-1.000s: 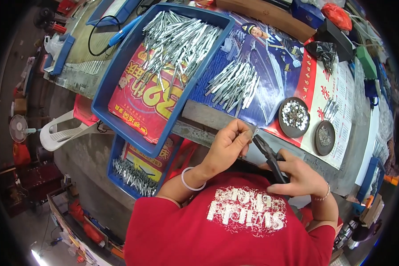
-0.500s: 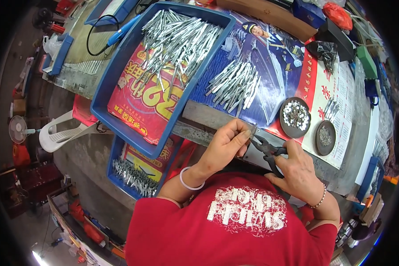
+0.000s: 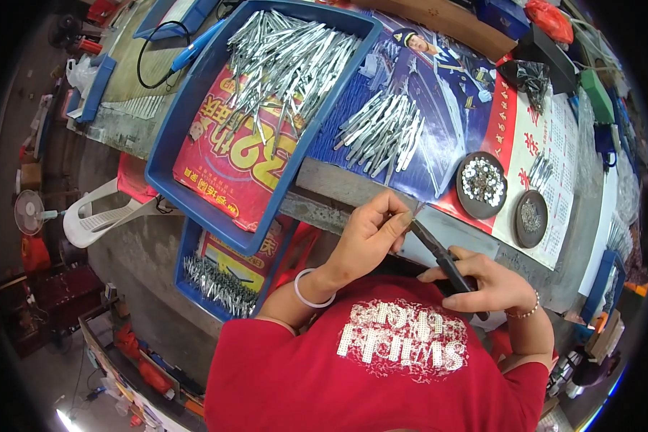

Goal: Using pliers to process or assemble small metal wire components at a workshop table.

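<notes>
In my right hand is a pair of dark pliers, turned edge-on, with its handles between my fingers and thumb. Its nose reaches up to the fingertips of my left hand. Those fingers are pinched together at the table's front edge; what they hold is too small and too covered to make out. Just beyond lies a pile of flat silvery metal strips on a blue printed poster. To the right, a round dark dish holds shiny small discs, and a smaller dish holds tiny metal parts.
A large blue tray heaped with metal strips stands on the left, over the table's edge. Below it sits another blue tray with more metal parts. A white plastic chair is farther left. Dark plastic lies at the back right.
My right hand has shifted slightly down and right and rolled over. The pliers have turned from face-on, with both handles showing, to edge-on. My left hand stays nearly in place, still pinching.
</notes>
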Available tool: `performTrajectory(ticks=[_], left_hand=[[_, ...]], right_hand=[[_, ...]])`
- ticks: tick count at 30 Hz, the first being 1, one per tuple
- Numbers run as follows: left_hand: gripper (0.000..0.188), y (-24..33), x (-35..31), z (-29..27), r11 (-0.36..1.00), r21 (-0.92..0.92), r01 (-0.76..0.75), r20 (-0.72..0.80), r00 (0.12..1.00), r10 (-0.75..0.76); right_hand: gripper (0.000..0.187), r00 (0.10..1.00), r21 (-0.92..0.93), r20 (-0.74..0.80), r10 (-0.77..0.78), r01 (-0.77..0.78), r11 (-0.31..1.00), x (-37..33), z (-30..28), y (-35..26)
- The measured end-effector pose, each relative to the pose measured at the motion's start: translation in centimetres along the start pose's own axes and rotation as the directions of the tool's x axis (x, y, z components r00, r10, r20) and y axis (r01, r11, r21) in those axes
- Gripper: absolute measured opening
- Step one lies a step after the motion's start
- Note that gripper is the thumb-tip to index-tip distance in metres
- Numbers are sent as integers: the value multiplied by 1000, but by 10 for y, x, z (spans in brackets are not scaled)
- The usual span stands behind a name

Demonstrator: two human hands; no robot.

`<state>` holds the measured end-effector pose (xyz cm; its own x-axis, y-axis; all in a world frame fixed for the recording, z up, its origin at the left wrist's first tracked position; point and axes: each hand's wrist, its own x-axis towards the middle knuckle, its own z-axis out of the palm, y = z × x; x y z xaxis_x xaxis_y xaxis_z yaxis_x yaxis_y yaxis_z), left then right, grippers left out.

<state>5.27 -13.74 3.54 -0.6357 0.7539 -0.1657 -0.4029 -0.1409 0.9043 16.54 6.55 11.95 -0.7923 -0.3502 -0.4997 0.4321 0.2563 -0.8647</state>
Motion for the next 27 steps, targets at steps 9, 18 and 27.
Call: performTrajectory(ticks=[9,18,27], left_hand=[[11,2,2,-1,983,-161,93,-18,995,-97],[10,0,1,-2,988,-113,104,43,994,-100],[11,-2,1,-1,996,-74,49,-2,999,-49]], right_hand=[[38,923,-737,-347,-169,-157,657,-3,26,-2],[29,904,-797,-358,-234,-165,581,0,30,1],[30,979,-585,-203,-9,-114,803,1,15,-7]])
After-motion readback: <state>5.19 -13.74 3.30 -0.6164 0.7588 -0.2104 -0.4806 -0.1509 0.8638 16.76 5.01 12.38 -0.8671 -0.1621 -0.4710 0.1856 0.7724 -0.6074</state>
